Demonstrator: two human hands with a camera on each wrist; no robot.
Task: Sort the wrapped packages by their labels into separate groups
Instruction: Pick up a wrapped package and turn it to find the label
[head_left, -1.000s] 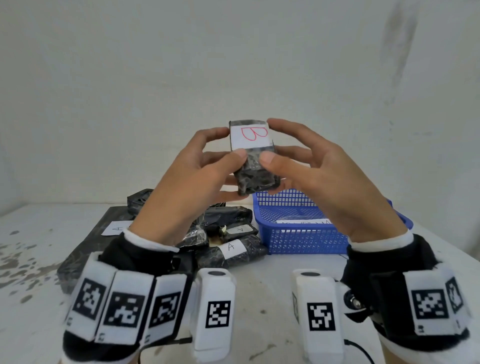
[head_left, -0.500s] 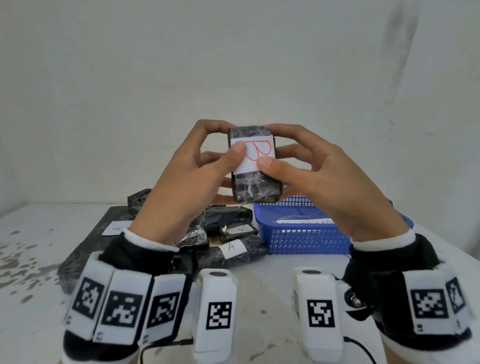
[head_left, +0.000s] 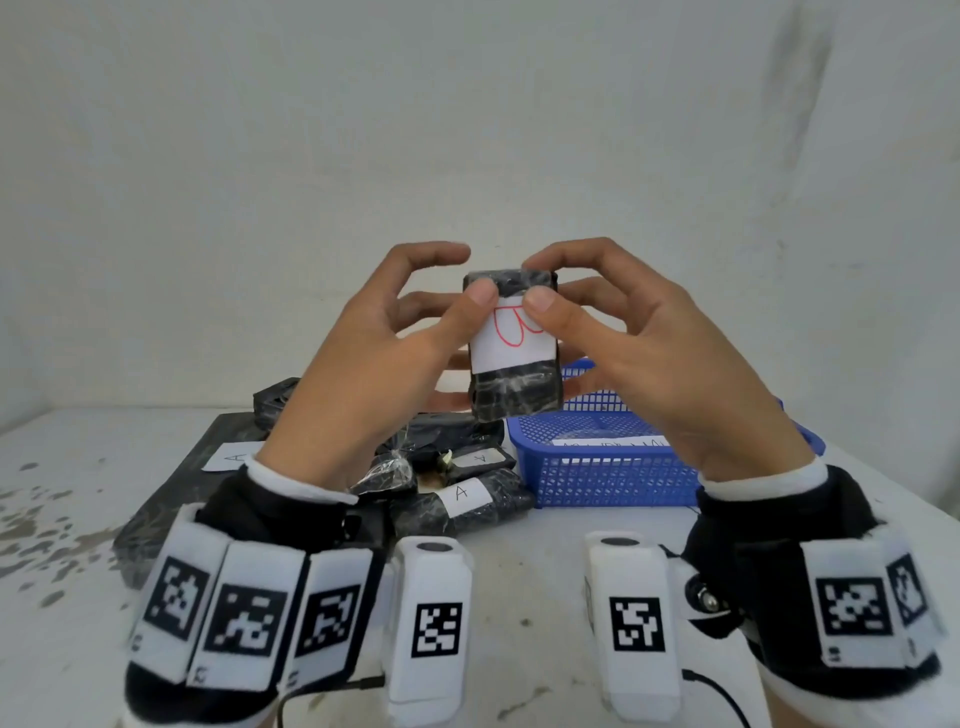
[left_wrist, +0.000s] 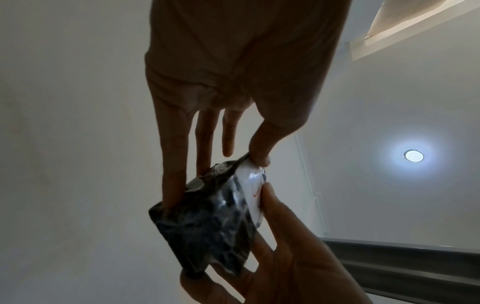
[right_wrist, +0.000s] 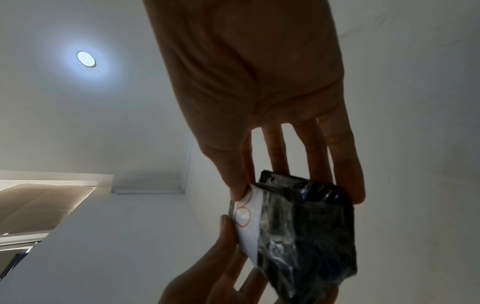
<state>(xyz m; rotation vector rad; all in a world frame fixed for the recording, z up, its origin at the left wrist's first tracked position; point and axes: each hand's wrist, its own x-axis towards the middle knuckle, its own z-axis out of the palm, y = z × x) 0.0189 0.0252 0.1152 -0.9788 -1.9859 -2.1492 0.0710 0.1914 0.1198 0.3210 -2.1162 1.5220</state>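
A small black wrapped package (head_left: 514, 358) with a white label bearing a red B is held up in front of the wall, above the table. My left hand (head_left: 374, 353) pinches its left side, thumb on the front near the label's top. My right hand (head_left: 639, 353) pinches its right side the same way. The package shows in the left wrist view (left_wrist: 207, 222) and the right wrist view (right_wrist: 301, 230). Below lie several black wrapped packages (head_left: 462, 499) with white A labels, in a heap left of a blue basket (head_left: 613, 478).
A large flat black package (head_left: 171, 488) with an A label lies at the left of the heap. The blue basket holds a white paper slip (head_left: 608, 444). The white table (head_left: 545, 587) has dark paint specks at its left. A plain wall stands close behind.
The B package has been turned in both hands, so the letter now lies on its side. Both thumbs shifted up to the label's top and the package came slightly lower.
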